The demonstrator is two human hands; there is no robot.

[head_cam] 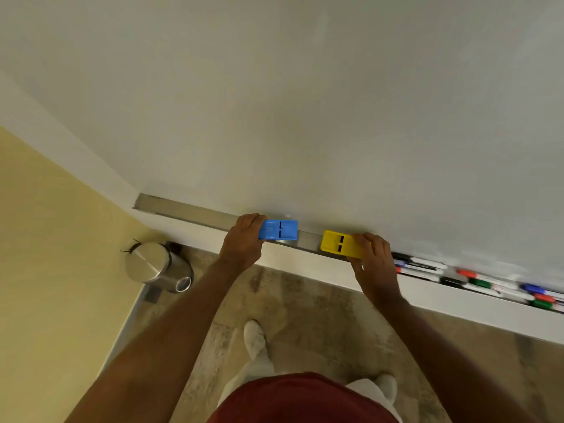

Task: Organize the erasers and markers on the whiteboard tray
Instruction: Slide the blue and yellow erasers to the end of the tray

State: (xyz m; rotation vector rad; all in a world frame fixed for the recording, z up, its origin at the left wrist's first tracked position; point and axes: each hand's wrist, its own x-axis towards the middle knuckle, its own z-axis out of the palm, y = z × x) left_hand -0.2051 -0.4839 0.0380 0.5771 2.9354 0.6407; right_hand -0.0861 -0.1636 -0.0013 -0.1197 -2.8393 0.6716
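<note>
Metal tray with erasers, markers.

We see soft, even, rather dim indoor light with a warm yellowish cast over the whiteboard, brighter toward the upper right of the frame. No hard shadows show; only faint shade lies under the tray. A small glint sits on the metal bin at lower left. The wide lens bends straight edges near the borders. The markers at right look smeared, and the whole frame is slightly soft.
</note>
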